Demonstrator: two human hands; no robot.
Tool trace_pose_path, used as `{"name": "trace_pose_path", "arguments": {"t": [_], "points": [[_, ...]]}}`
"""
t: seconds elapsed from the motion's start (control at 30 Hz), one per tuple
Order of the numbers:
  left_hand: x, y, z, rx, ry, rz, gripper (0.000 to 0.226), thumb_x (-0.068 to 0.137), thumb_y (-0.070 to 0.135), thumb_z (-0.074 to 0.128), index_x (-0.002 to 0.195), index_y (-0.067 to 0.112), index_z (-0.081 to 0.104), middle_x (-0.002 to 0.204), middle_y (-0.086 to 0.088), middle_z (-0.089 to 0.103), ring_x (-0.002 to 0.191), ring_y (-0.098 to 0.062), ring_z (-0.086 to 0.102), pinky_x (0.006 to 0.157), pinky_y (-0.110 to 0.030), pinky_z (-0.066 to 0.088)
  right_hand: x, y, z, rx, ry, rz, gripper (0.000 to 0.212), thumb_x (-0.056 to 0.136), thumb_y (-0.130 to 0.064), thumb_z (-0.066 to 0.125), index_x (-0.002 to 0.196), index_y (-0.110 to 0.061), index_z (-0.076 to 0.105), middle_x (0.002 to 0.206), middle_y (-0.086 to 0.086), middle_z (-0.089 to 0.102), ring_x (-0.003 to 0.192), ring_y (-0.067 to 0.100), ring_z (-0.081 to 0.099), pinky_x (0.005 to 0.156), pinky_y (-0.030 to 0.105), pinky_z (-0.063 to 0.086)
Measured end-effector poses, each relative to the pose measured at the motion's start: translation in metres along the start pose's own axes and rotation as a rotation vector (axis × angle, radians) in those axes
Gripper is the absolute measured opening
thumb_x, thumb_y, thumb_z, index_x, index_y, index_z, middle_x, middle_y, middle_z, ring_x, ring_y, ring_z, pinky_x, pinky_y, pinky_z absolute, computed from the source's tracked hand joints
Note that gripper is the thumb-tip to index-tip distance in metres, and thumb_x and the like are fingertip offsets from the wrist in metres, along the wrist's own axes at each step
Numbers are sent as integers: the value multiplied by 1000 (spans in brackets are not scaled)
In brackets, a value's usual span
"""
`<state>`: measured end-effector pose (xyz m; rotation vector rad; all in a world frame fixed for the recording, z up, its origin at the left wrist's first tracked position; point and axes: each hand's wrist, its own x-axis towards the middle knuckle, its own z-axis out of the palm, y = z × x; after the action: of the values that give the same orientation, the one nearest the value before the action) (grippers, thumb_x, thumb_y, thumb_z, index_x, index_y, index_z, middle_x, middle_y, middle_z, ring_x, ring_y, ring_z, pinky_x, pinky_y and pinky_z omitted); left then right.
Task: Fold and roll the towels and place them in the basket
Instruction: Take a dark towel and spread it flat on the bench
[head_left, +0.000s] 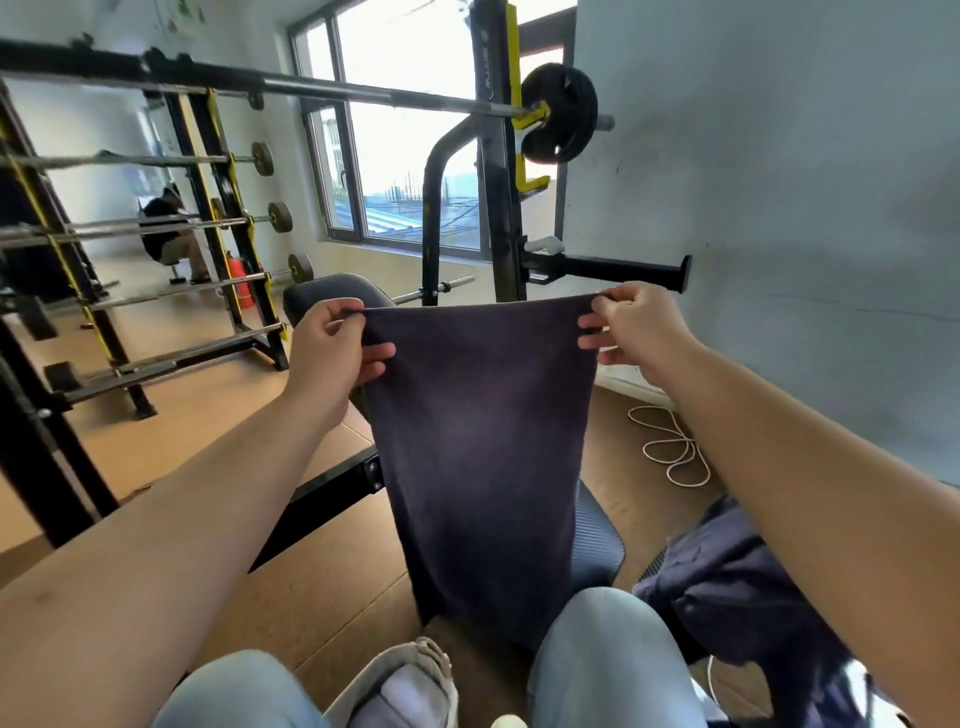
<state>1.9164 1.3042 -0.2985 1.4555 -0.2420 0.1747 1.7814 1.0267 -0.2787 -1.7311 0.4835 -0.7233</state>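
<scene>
While the person sat astride the bench (597, 540), both hands were raised in front of the chest, stretching a dark towel (478, 441) between them. The left hand (332, 353) pinched the towel's upper left corner between thumb and forefinger, the other fingers curled against the cloth. The right hand (631, 325) gripped the upper right corner the same way, thumb on top and fingertips pressed to the edge. The top edge ran taut between the 2 hands, and the towel hung straight down over the bench, its lower end reaching the gap between the person's knees in pale jeans (608, 654).

To the right of the towel, near the right forearm, a crumpled heap of dark cloth (727, 582) lay; whether it touched the bench could not be told. Below the towel, between the knees, sat a beige fabric container (410, 680) with pale cloth inside. Behind the towel stood a barbell (332, 91) on a black and yellow rack (501, 171). A white cord (670, 447) coiled on the floor right of the towel.
</scene>
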Motion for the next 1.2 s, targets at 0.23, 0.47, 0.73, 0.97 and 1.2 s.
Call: {"name": "trace_pose_path", "arguments": {"t": [0.23, 0.47, 0.73, 0.97, 1.2], "points": [[-2, 12, 27, -36, 20, 147, 12, 108, 21, 46, 110, 29, 54, 107, 7, 65, 73, -14, 77, 81, -33, 63, 20, -23, -4, 88, 220, -153, 9, 103, -19, 58, 106, -24, 65, 99, -2, 75, 94, 14, 73, 65, 30, 64], [22, -9, 45, -24, 38, 121, 11, 110, 22, 41, 114, 29, 49, 107, 15, 58, 78, -12, 77, 87, -37, 62, 70, -8, 16, -30, 164, -177, 33, 98, -19, 58, 129, -29, 63, 117, -14, 70, 103, 10, 67, 92, 41, 61], [68, -65, 49, 102, 89, 42, 11, 111, 28, 40, 121, 30, 45, 102, 23, 55, 78, -8, 76, 83, -33, 62, 136, 34, 84, -90, -41, -126, 70, 86, -12, 61, 152, -15, 42, 145, -2, 60, 130, 11, 58, 112, 39, 48], [134, -114, 44, 141, 140, -2, 12, 111, 29, 39, 122, 30, 43, 110, 17, 57, 88, -7, 74, 84, -33, 62, 199, 68, 159, -107, -159, -111, 83, 82, -10, 65, 158, -9, 32, 154, 2, 51, 138, 13, 50, 116, 32, 42], [211, -156, 45, 136, 203, -66, 10, 112, 28, 36, 121, 27, 41, 123, 4, 56, 78, -10, 75, 59, -22, 60, 264, 97, 225, -213, -225, -112, 80, 85, -16, 66, 158, -18, 33, 136, -9, 57, 125, 11, 55, 101, 23, 43]]}}
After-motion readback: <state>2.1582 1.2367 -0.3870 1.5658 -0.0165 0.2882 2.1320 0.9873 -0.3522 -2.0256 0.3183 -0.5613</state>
